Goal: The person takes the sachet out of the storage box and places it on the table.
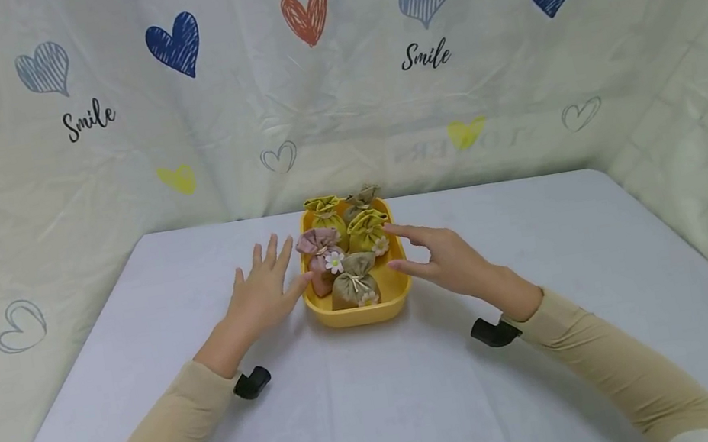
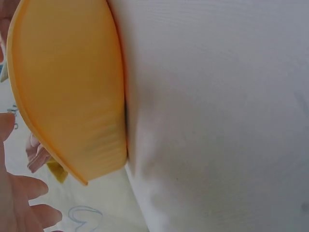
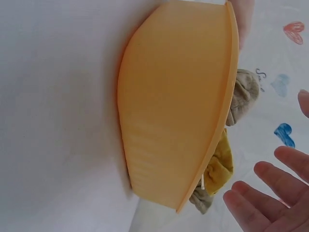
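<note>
A yellow plastic basket [image 1: 361, 316] stands near the far edge of the table, holding several small drawstring pouches. At its left is a pink pouch [image 1: 316, 256] with a white flower; in front sits a khaki pouch [image 1: 349, 285]. Two mustard-yellow pouches [image 1: 365, 227] and another khaki pouch [image 1: 361, 200] fill the back. My left hand [image 1: 260, 295] is beside the basket's left wall, fingers spread, thumb tip right at the rim. On the other side, my right hand [image 1: 449, 258] has its thumb and forefinger extended to the right rim, close to a yellow pouch. Neither hand grips anything.
The table [image 1: 396, 400] is covered in a plain white cloth. Behind it hangs a pale curtain [image 1: 370, 102] printed with hearts and "Smile". Black wrist cameras [image 1: 495, 331] sit under both beige sleeves [image 1: 612, 358].
</note>
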`<state>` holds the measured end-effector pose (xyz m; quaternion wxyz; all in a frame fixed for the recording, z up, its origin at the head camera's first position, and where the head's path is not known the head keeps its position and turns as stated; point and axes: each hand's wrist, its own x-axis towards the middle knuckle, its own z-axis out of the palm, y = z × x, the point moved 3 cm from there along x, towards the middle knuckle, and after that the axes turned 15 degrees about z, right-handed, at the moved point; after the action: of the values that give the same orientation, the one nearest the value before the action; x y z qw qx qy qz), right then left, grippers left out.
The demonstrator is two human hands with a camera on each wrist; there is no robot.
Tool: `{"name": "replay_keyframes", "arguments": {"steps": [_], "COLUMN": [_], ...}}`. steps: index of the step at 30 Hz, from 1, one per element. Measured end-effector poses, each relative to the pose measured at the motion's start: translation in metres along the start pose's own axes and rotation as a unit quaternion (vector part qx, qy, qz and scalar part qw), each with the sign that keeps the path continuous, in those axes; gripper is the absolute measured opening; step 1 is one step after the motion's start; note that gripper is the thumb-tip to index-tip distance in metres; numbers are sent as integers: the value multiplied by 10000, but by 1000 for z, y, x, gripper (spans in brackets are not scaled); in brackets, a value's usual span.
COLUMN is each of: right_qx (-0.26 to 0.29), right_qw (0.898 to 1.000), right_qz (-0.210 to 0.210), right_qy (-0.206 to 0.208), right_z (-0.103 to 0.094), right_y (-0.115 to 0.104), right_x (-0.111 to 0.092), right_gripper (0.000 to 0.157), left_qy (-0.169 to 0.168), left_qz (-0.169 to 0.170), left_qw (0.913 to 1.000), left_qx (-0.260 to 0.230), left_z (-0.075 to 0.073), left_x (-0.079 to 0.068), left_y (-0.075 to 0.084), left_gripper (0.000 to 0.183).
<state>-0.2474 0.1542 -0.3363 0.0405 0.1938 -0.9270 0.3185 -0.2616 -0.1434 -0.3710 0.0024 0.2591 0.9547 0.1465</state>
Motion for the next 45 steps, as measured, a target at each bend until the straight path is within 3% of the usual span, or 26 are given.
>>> {"name": "replay_keyframes", "arguments": {"steps": [6,18,35,45], "right_qx": [639,1342,1128,899], "right_qw": [9970,9847,9790,9720], "right_qz": [282,631,725,1022], "right_qy": [-341,-910,-1537,-1913], "right_z": [2,8,22,24], "right_y": [0,-1,-7,-5], "right_x": [3,12,31,40], "right_gripper": [58,57,60,64], "left_qy": [-109,-270,-301,-369], "left_qz": [87,219,375,370], "left_qw": [9998,9993,9987,9983], "left_qx": [141,156,183,246], "left_z": [3,9,12,13], "left_x": [-2,-5,-9,-11], "left_y": [5,9,14,14], "left_gripper": [81,85,87,91]}}
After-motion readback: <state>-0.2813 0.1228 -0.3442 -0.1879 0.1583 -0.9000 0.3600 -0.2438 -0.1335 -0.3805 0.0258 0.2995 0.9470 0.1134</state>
